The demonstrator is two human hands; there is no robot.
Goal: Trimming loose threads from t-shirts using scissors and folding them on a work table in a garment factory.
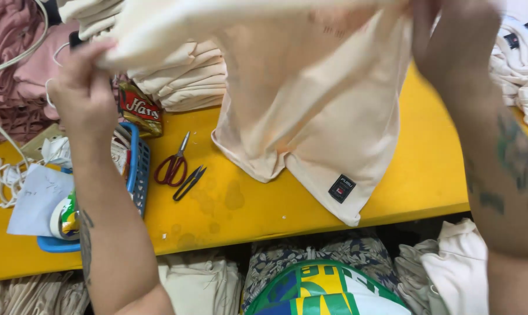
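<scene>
Stretching beneath both raised hands, a yellow worktable (427, 175) carries everything else in view. Largest upon it is the cream garment (310, 116), lifted between the two hands so that its upper edge runs from one to the other while its lower part hangs down and rests on the table below and between them; a small dark label (341, 188) is sewn near its bottom corner. The left hand (83, 93) is closed, its fingers pinching the garment's left edge. The right hand (453, 44) is also raised against the cloth at its right edge and seems to grip it, though blur keeps the fingers from showing clearly. Behind the held cloth, between the hands, stands a stack of folded cream garments (188, 79). Beyond the left hand lies a heap of pink fabric (13, 70), and beyond the right forearm a pile of white garments (520, 64). Just beside the left forearm sits a blue plastic basket (138, 175) with a tape roll (62, 219) and paper in it. Between the forearms, nearer the left, lie red-handled scissors (173, 163) and, just beside them, small black thread snips (188, 182).
</scene>
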